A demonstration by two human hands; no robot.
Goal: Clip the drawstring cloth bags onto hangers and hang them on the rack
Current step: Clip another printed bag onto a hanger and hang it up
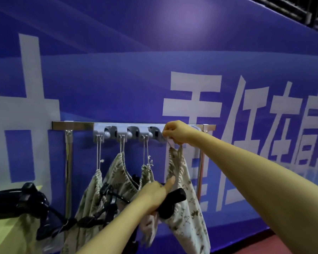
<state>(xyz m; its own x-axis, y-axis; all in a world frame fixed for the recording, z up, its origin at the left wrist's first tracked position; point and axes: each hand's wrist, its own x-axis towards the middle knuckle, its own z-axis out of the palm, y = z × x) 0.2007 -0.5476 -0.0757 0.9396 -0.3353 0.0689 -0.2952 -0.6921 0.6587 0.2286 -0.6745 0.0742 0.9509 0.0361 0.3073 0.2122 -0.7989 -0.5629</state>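
A grey hook rack [99,129] is fixed to a metal rail on the blue wall. Three patterned cream drawstring bags hang from its hooks by their cords, among them the middle bag [117,173]. My right hand [176,133] is at the rack's right end, pinching the cord of a fourth patterned bag [187,208] at a hook there. My left hand [154,195] grips a black clip hanger [171,204] at that bag's lower part, index finger pointing up against the cloth. Several black clip hangers [106,200] dangle among the hung bags.
A chrome post [68,171] stands left of the bags, another post [201,171] to their right. Black hangers [31,200] pile on a yellowish surface [6,233] at lower left. Red floor [261,241] shows below the wall.
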